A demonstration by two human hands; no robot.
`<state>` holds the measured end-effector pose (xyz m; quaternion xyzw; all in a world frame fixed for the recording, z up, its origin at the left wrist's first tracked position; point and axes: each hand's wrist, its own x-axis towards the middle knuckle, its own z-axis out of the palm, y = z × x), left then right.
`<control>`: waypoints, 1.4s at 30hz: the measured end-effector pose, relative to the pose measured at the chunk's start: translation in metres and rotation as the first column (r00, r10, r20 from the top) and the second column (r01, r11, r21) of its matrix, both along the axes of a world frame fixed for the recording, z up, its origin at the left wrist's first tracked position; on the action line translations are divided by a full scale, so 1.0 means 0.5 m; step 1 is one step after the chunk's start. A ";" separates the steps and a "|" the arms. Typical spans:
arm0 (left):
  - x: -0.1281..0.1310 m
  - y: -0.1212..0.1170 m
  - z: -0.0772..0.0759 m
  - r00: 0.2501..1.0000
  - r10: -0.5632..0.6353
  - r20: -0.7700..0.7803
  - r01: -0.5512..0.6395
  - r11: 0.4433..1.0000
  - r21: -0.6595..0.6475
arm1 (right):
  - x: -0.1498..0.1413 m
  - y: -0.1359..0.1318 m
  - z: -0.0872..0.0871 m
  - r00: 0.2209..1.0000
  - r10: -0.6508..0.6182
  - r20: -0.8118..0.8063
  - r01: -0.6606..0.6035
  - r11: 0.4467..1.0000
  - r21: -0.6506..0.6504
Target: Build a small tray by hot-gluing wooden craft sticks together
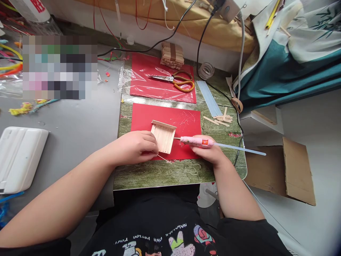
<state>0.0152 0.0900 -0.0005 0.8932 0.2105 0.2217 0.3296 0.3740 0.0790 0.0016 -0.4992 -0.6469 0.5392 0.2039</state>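
A small panel of craft sticks (pixel 163 138) set side by side, with a raised strip along its far edge, is over a red sheet (pixel 144 113). My left hand (pixel 142 147) is closed at the panel's left side, gripping it; a thin stick (pixel 165 159) juts out below these fingers. In my right hand (pixel 210 153) is a pink hot glue gun (pixel 196 141), its metal nozzle pointing left at the panel's right edge. A long translucent glue stick (pixel 242 148) sticks out of the gun's back end.
Behind lie scissors (pixel 181 80) on plastic-wrapped red sheets (pixel 157 90), and a bundle of craft sticks (pixel 172 56). Glue sticks (pixel 209 98) and loose craft sticks (pixel 220 120) are at the right. A black cord (pixel 226 94) runs down the table's right side, near a cardboard box (pixel 298 170).
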 end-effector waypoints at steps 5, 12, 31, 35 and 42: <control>0.000 0.000 -0.002 1.000 0.005 0.000 -0.005 1.000 0.003 | -0.001 -0.001 0.000 1.000 -0.016 -0.003 0.016 1.000 0.011; 0.000 -0.002 0.003 1.000 0.001 -0.011 -0.001 1.000 0.005 | -0.002 0.003 0.008 0.999 0.034 0.028 -0.033 0.999 -0.009; 0.000 0.001 0.001 1.000 -0.001 0.002 0.001 1.000 0.006 | -0.004 0.005 0.019 0.989 0.103 0.105 -0.104 0.995 0.000; -0.001 0.001 0.002 1.000 -0.004 -0.004 0.004 1.000 -0.004 | -0.006 0.008 0.024 0.971 0.165 0.176 -0.174 0.984 0.039; 0.002 0.001 0.006 1.000 0.004 0.024 -0.004 1.000 -0.022 | -0.015 -0.034 0.027 0.995 0.027 0.096 -0.026 1.000 -0.006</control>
